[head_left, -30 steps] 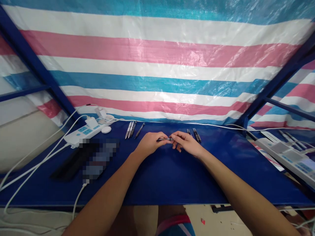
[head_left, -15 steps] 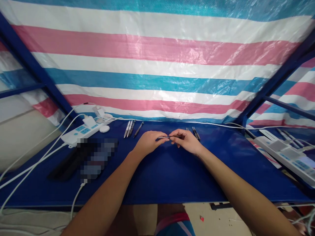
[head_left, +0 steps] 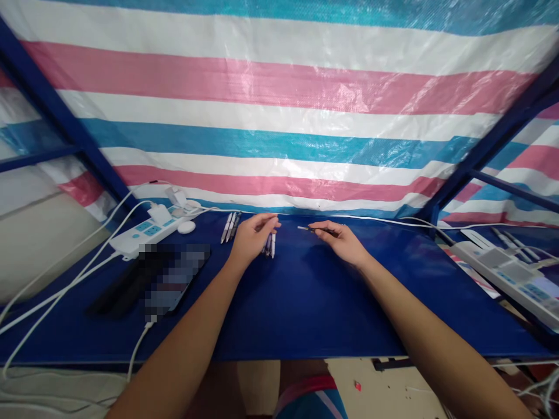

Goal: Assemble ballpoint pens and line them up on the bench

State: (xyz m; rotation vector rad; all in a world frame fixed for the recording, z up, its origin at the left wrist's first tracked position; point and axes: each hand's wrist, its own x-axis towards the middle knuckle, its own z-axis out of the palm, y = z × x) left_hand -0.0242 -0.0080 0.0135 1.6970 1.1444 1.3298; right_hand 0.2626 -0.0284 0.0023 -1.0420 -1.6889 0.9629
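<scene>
My right hand (head_left: pixel 343 241) is closed around a slim dark pen part (head_left: pixel 309 228), whose pale, silvery end points left past the fingertips. To the left, my left hand (head_left: pixel 254 238) hovers over the desk with fingers curled and thumb drawn in; anything between them is hidden. Beside and partly under that hand lies a bunch of pens (head_left: pixel 273 245), white and dark. Further left, several white and grey pens (head_left: pixel 229 228) lie side by side, the hand close to their right edge. The two hands are apart.
The blue desk (head_left: pixel 314 314) has a striped sheet (head_left: pixel 279 134) behind it. At left are a white power strip (head_left: pixel 148 233), a round white disc (head_left: pixel 186 227) and a blurred-out phone (head_left: pixel 179 285) on a cable. Another power strip (head_left: pixel 510 279) is at right.
My hands were together on one slim pen part; now they are apart. The left moved left, the right slightly right, keeping the dark part. A bunch of pens now shows beside the left hand.
</scene>
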